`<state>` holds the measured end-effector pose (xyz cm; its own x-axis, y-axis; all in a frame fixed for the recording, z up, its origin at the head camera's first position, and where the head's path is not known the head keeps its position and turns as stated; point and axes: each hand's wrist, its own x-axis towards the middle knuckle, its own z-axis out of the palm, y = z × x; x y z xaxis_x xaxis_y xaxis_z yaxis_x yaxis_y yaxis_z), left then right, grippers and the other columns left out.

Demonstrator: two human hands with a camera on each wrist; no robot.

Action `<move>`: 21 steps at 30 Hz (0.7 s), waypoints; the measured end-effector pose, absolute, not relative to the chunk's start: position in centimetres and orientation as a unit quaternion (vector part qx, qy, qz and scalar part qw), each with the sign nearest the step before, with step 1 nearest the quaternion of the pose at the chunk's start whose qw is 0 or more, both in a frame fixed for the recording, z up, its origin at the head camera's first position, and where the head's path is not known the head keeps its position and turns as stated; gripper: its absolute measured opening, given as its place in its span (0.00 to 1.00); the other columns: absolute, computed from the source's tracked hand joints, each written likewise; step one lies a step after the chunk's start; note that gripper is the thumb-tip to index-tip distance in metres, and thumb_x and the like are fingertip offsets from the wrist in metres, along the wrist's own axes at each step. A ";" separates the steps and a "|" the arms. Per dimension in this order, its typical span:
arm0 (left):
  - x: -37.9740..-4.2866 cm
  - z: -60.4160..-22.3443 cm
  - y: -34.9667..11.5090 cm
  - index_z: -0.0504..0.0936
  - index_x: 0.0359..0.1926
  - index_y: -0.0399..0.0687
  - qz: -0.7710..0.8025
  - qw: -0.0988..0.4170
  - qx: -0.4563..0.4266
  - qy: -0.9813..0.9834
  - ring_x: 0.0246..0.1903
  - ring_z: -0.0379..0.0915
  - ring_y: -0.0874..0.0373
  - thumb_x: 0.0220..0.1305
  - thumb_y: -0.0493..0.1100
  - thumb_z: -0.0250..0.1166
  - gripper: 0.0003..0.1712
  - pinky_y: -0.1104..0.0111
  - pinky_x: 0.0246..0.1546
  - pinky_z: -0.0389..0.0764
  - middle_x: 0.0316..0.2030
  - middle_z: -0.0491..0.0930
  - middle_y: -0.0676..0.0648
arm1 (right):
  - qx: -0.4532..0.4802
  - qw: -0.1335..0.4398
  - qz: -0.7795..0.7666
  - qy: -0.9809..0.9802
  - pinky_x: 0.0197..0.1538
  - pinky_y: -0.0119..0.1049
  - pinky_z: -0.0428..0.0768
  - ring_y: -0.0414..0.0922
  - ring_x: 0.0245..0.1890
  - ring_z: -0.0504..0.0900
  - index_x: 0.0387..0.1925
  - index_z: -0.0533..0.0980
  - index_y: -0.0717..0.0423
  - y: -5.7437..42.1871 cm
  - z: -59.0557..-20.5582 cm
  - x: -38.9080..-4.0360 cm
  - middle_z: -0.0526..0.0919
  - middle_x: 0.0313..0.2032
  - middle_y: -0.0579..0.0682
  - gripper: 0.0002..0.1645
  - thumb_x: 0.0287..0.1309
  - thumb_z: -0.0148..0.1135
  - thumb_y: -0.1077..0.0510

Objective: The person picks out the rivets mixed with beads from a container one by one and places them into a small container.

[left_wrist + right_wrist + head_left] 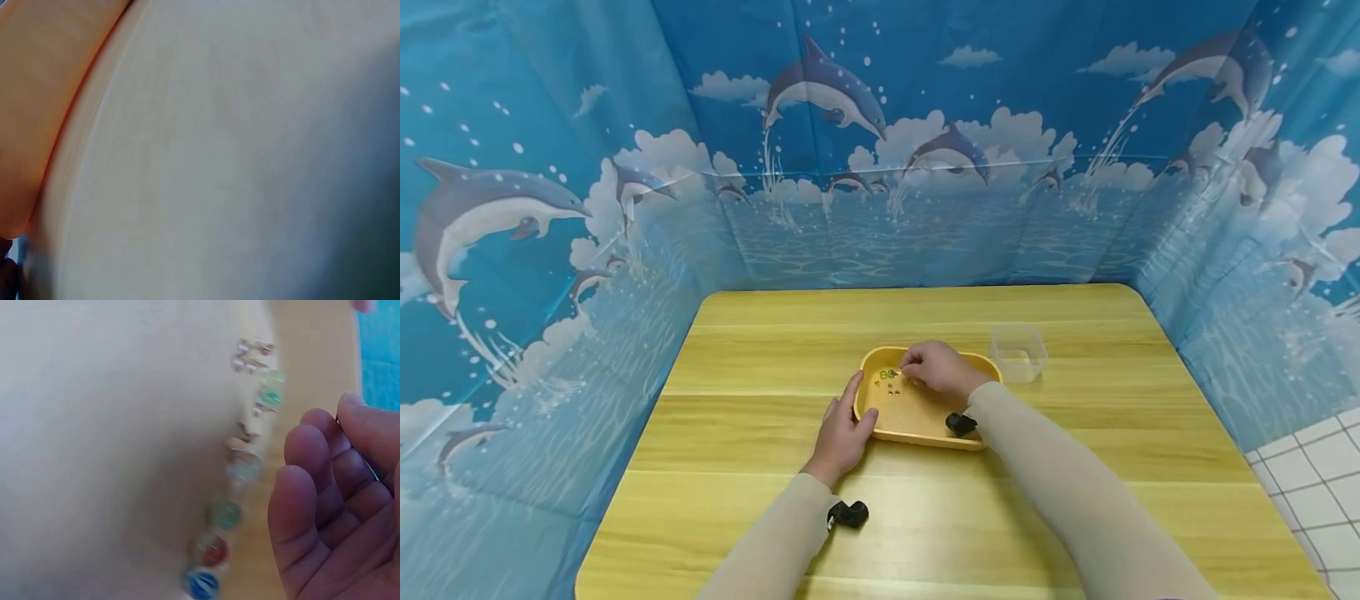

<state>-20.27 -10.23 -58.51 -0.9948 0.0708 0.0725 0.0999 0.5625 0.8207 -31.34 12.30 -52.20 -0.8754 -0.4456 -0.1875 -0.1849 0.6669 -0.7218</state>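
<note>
A yellow tray (891,435) stands on the table with several glass marbles (887,374) and small shiny brownish pieces (892,390) toward its far left. My left hand (841,435) rests against the tray's left side, fingers extended along the outside and thumb at the near left corner. Over the tray reaches my right hand (938,367), its thumb and fingertips drawn together beside the marbles; I cannot tell whether something small is between them. The right wrist view shows a blue marble (203,584), a red one (214,551) and a green one (225,514) near the fingers.
A clear plastic box (1018,354) stands just right of the tray's far corner. The wood-grain table (760,358) extends around both. A blue dolphin-print curtain (880,217) hangs behind the table and along its sides.
</note>
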 end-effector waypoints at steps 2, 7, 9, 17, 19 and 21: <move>-20.3 -58.4 -10.2 0.54 0.84 0.68 -0.464 0.016 -0.048 -0.884 0.55 0.74 0.47 0.77 0.54 0.59 0.40 0.45 0.59 0.79 0.59 0.81 0.40 | -0.166 0.183 -0.381 0.891 0.30 0.37 0.76 0.46 0.25 0.75 0.48 0.85 0.56 12.8 -51.5 -31.3 0.84 0.32 0.60 0.12 0.77 0.61 0.54; -20.2 -58.2 -10.2 0.54 0.84 0.70 -0.467 0.011 -0.043 -0.883 0.56 0.74 0.45 0.77 0.53 0.60 0.41 0.44 0.61 0.79 0.58 0.81 0.39 | -0.159 0.171 -0.381 0.895 0.30 0.38 0.78 0.46 0.27 0.77 0.54 0.85 0.56 14.0 -50.0 -31.3 0.87 0.40 0.60 0.15 0.76 0.61 0.53; -20.2 -58.2 -10.1 0.54 0.84 0.71 -0.471 0.011 -0.041 -0.881 0.63 0.72 0.39 0.77 0.52 0.60 0.41 0.40 0.65 0.76 0.62 0.81 0.38 | -0.159 0.162 -0.376 0.898 0.32 0.38 0.79 0.46 0.28 0.77 0.55 0.85 0.55 14.5 -49.7 -31.3 0.88 0.45 0.58 0.15 0.76 0.61 0.53; -20.2 -58.4 -10.2 0.53 0.84 0.74 -0.469 0.013 -0.045 -0.882 0.63 0.73 0.38 0.77 0.54 0.59 0.41 0.40 0.64 0.76 0.63 0.81 0.39 | -0.158 0.155 -0.369 0.903 0.46 0.44 0.85 0.49 0.44 0.84 0.58 0.84 0.54 16.6 -49.0 -31.2 0.87 0.55 0.54 0.18 0.77 0.59 0.53; -20.1 -58.4 -10.2 0.53 0.84 0.74 -0.467 0.015 -0.045 -0.883 0.67 0.70 0.36 0.77 0.55 0.59 0.41 0.39 0.67 0.74 0.65 0.80 0.39 | -0.161 0.150 -0.360 0.906 0.52 0.47 0.85 0.50 0.50 0.85 0.59 0.84 0.55 17.0 -49.0 -31.2 0.87 0.55 0.55 0.18 0.77 0.58 0.53; -20.1 -58.5 -10.2 0.53 0.84 0.73 -0.467 0.015 -0.045 -0.883 0.71 0.66 0.34 0.77 0.55 0.59 0.40 0.36 0.70 0.71 0.68 0.78 0.39 | -0.157 0.148 -0.357 0.909 0.57 0.51 0.85 0.52 0.54 0.85 0.61 0.83 0.56 17.4 -48.8 -31.2 0.86 0.57 0.55 0.19 0.78 0.57 0.53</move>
<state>-20.15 -10.19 -58.48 -0.9954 0.0659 0.0689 0.0940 0.5594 0.8236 -31.16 17.38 -48.81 -0.9069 -0.3910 -0.1567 -0.1800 0.6960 -0.6951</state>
